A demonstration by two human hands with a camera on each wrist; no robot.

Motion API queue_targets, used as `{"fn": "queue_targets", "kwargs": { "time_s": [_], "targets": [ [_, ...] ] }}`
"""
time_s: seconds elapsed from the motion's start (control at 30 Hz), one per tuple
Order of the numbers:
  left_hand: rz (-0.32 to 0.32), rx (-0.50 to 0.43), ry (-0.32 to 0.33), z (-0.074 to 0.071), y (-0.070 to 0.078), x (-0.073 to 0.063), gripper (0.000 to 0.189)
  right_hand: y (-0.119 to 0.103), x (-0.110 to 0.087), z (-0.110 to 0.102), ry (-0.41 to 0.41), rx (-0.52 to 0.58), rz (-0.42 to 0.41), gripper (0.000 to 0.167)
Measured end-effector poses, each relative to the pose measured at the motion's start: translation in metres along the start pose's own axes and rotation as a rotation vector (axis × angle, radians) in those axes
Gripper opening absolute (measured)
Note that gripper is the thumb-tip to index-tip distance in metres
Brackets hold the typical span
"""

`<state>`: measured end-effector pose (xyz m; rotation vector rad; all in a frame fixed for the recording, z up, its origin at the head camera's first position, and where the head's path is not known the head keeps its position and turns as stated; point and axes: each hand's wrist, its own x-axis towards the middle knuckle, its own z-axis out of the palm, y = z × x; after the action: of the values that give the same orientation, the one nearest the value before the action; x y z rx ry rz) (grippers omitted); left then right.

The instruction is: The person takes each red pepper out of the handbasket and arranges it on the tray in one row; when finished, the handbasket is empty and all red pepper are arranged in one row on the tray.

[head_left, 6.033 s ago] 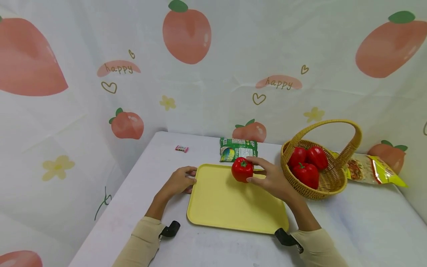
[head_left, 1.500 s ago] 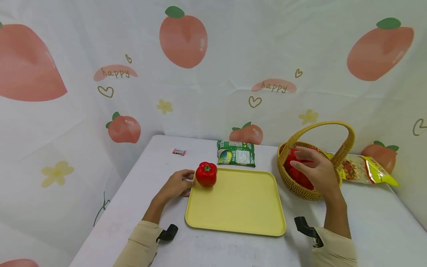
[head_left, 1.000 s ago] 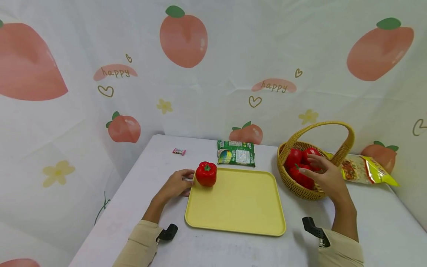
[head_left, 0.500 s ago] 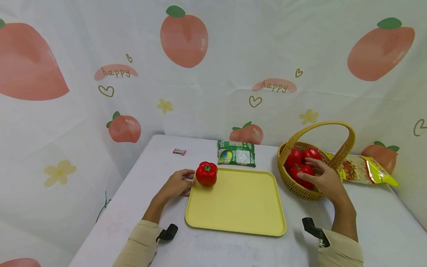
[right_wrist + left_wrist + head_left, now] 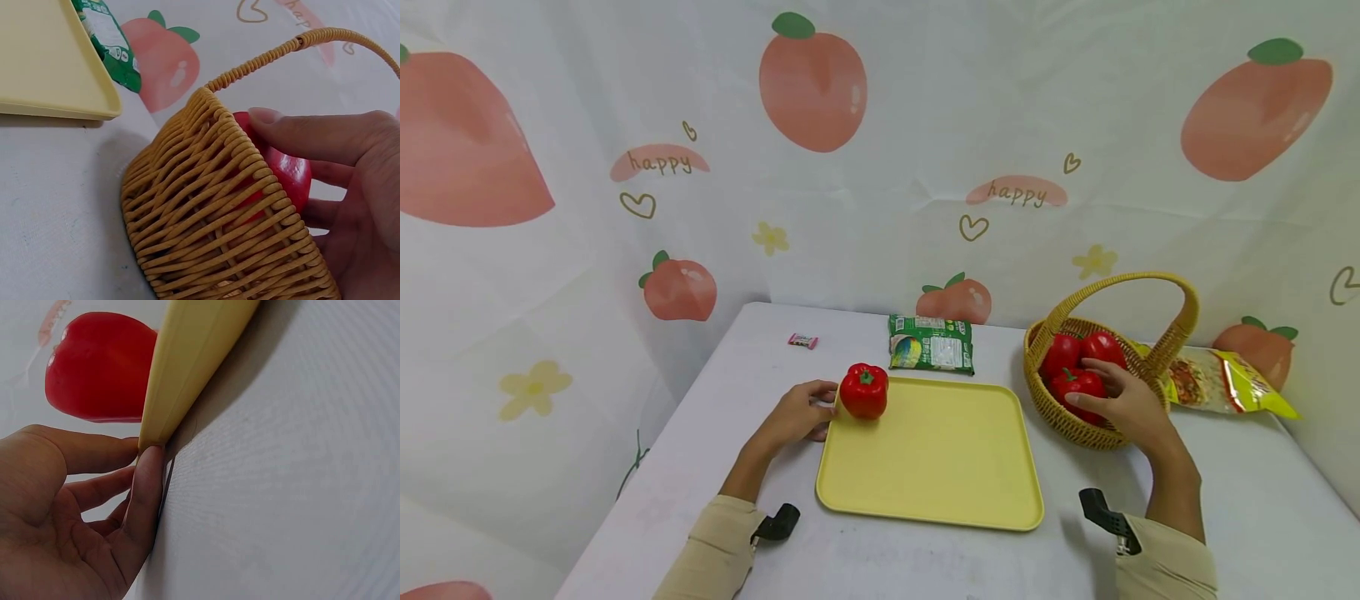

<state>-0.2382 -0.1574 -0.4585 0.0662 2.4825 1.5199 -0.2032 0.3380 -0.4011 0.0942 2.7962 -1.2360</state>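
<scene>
My left hand [image 5: 797,412] pinches the left edge of a yellow tray [image 5: 940,467], with the thumb above the rim and a finger under it in the left wrist view. On the tray's far left corner stands a red bell pepper [image 5: 864,392], stem up. At the right, my right hand [image 5: 1127,408] reaches into a wicker basket [image 5: 1078,433] and grips the front red bell pepper [image 5: 1078,385] between thumb and fingers. Two more red peppers [image 5: 1103,347] lie behind it. From the right wrist view, the basket wall hides the gripped pepper's lower part.
A green packet [image 5: 931,343] lies behind the tray, and a small pink-wrapped sweet [image 5: 802,341] at the back left. The basket's tall handle [image 5: 1150,279] arches over its opening. A yellow-ended food bag [image 5: 1225,382] lies behind the basket, near the patterned cloth wall.
The first pepper went from above the tray to its far left corner, and my right hand left it. That hand moved to the basket and closed around the front pepper. The left hand stays.
</scene>
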Motion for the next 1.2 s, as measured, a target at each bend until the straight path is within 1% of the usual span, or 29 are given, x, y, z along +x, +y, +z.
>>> {"fn": "queue_targets", "kwargs": {
  "time_s": [0.23, 0.57, 0.67, 0.83, 1.0, 1.2],
  "targets": [
    [-0.004, -0.01, -0.001, -0.0004, -0.001, 0.0012, 0.051, -0.0021, -0.0002, 0.0005, -0.025, -0.016, 0.031, 0.094],
    [0.0, -0.009, 0.0, 0.0001, -0.0021, 0.002, 0.051, -0.0004, 0.0009, -0.0012, -0.031, -0.043, 0.034, 0.091],
    [-0.002, -0.012, 0.0, 0.0002, -0.0026, 0.0019, 0.051, 0.001, 0.0014, -0.0017, -0.042, -0.024, 0.03, 0.088],
    [0.001, -0.014, -0.001, 0.0001, -0.0032, 0.0015, 0.05, 0.0019, 0.0016, -0.0033, -0.058, 0.015, 0.031, 0.077],
    [0.002, -0.018, 0.0, 0.0003, -0.0032, 0.0011, 0.05, 0.0026, -0.0008, -0.0026, -0.018, 0.039, 0.008, 0.074],
    [-0.002, -0.019, 0.001, 0.0002, -0.0016, 0.0007, 0.05, 0.0033, -0.0041, -0.0049, 0.077, 0.096, -0.066, 0.073]
  ]
}}
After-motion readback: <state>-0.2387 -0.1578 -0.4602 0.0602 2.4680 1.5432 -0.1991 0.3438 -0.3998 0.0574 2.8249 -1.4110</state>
